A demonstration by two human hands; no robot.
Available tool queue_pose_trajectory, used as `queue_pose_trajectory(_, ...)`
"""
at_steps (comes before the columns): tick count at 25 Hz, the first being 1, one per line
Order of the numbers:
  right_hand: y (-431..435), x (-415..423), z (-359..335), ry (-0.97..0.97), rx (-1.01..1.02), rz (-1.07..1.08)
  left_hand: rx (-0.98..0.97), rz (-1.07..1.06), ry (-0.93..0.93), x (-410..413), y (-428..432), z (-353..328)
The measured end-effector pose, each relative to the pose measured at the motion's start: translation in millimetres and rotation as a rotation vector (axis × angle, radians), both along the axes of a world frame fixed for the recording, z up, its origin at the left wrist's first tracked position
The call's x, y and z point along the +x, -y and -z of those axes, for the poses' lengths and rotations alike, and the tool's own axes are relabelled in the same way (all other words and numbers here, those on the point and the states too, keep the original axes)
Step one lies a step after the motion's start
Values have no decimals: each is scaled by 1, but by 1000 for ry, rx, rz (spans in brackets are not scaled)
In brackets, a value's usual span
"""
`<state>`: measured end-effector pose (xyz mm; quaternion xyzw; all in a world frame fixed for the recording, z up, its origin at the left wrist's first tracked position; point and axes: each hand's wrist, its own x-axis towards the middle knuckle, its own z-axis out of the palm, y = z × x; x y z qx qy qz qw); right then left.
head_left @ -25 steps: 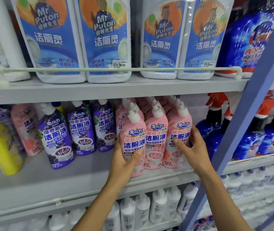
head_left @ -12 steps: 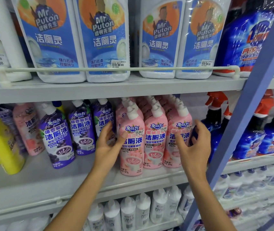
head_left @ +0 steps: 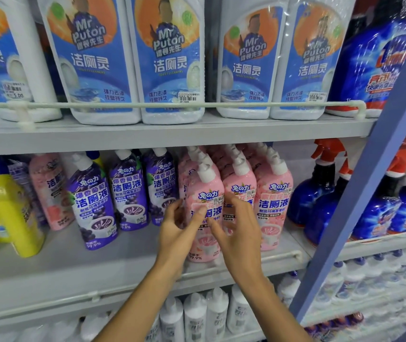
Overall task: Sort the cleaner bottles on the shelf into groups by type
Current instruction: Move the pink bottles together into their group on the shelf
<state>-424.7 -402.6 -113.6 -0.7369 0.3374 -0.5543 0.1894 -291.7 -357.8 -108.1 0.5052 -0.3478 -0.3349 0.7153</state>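
On the middle shelf (head_left: 73, 265), pink cleaner bottles (head_left: 274, 206) with white caps stand in rows, with one front pink bottle (head_left: 205, 191) nearest me. To their left stand three purple bottles (head_left: 93, 206). A lone pink bottle (head_left: 51, 188) sits further left, behind them, beside yellow bottles (head_left: 12, 213). My left hand (head_left: 179, 228) is at the front pink bottle's left side, its thumb across the label. My right hand (head_left: 236, 230) is at its right side. Both have fingers spread and show no firm grip.
Large white and blue bottles (head_left: 91, 58) fill the upper shelf behind a rail. Blue spray bottles (head_left: 320, 201) with red triggers stand to the right. A slanted blue post (head_left: 369, 193) crosses the right side. White bottles (head_left: 194, 314) line the lower shelf.
Both hands have closed in from either side of the pink group onto the front pink bottle. The bottles have not visibly shifted.
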Motion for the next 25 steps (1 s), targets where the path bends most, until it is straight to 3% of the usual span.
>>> queue_pose_trajectory(2, -1, 1, -1, 0, 1, 19, 24, -31, -157, 6, 4, -4)
queue_pose_trajectory(3, -1, 1, -3, -1, -3, 39, 51, -74, -150, 16, 10, -6)
queue_pose_trajectory(6, -2, 1, -6, -6, -22, 95, 89, -163, 133, 47, 36, -14)
queue_pose_trajectory(8, -4, 4, -8, -1, -17, 93, 94, -105, 216, 53, 52, -23)
queue_pose_trajectory(17, -9, 14, -8, 62, 29, 58, 54, 2, 66, 50, 72, -8)
queue_pose_trajectory(21, -6, 12, -1, 49, 48, 46, -21, -120, 200, 53, 66, -22)
queue_pose_trajectory(25, -9, 10, 2, 39, 52, 61, -134, -66, 327, 58, 72, -56)
